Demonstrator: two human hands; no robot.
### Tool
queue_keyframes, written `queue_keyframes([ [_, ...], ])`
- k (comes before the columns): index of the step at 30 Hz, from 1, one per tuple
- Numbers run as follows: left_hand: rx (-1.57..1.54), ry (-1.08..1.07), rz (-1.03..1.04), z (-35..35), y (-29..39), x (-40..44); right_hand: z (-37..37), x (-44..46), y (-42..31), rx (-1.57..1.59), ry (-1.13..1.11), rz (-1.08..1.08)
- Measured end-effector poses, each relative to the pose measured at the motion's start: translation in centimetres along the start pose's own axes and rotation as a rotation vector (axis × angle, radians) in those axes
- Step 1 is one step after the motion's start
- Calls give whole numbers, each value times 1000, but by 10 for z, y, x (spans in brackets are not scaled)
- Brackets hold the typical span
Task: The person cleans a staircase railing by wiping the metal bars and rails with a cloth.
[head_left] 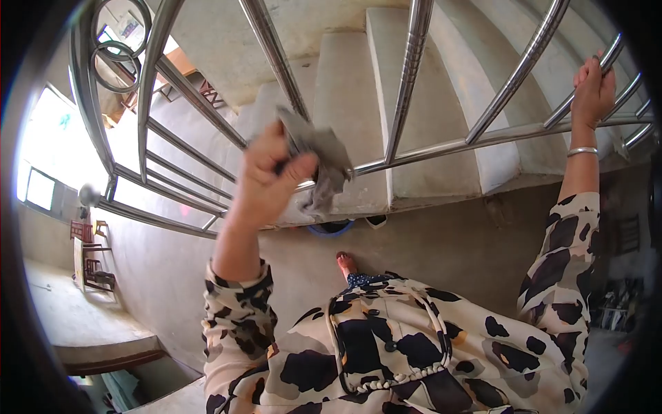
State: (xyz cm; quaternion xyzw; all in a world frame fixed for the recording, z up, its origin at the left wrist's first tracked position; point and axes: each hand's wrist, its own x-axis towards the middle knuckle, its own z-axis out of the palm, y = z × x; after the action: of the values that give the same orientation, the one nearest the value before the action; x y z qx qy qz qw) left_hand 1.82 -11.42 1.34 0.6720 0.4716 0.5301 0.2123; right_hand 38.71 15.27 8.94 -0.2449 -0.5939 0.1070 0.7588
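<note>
Your rag [329, 146] is matt, rumpled cloth, and the railing [408, 76] is smooth, glossy metal. The steps [345, 90] look matt and concrete-like. Your bangle [583, 151] is shiny metal, your shirt [414, 338] matt fabric.

Concrete stairs [441, 103] are running alongside a metal railing [407, 83] and chairs [101, 278] are standing farther off, suggesting a home.

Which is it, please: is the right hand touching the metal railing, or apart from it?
Touching: the head view shows the right hand closed around a bar of the metal railing.
</note>
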Motion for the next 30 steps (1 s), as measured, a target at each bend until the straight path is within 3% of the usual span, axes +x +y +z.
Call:
queue_keyframes([
  [4,59,448,163,-17,10,40,-3,4,4,11,4,-20],
  [5,64,444,162,-17,3,42,-3,3,5,6,6,-28],
  [8,539,645,-41,-1,-58,33,-4,3,4,-48,-13,-84],
  [10,-108,447,-214,40,-113,15,-4,3,5,-48,2,-66],
  [11,18,502,-178,64,-133,6,-3,3,5,-43,11,-49],
  [12,-191,534,-255,78,-142,-1,-3,2,5,-48,7,-46],
  [13,-168,455,-450,81,-156,-15,-2,3,5,-15,8,-35],
  [14,-172,453,-450,85,-167,-30,-2,3,4,16,11,-25],
  [16,-98,358,-694,92,-175,-48,-2,3,5,15,16,-22],
  [19,161,362,-699,97,-183,-49,-3,2,3,-18,27,-26],
  [23,120,301,-738,87,-196,-56,1,1,-2,-17,33,28],
  [26,193,357,-809,85,-194,-65,2,0,-4,-20,32,10],
  [28,147,555,-727,84,-200,-73,0,1,-2,-6,22,12],
  [30,219,530,-706,72,-191,-72,1,0,-1,12,13,17],
])
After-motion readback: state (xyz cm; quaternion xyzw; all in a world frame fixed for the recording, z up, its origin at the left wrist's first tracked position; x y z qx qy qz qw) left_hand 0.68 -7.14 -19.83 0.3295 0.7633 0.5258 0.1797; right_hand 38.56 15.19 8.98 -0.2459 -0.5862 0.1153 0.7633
